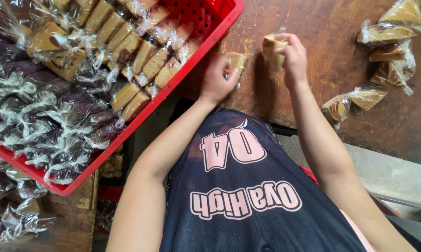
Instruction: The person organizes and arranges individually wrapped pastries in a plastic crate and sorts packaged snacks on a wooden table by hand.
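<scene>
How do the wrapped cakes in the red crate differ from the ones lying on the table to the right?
The wrapped cakes in the red crate are many, packed tightly in rows; the wrapped cakes on the table are few, in a loose cluster. The crate also holds dark pieces alongside tan ones; those on the wooden table are tan or marbled. Both lots are in clear plastic. The left hand and right hand each hold a tan piece.

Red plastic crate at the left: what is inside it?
The red plastic crate holds clear-wrapped tan cake slices in rows and dark brown wrapped pieces with twisted tops. Its perforated floor shows only at the far corner; any lower layers are covered.
</scene>
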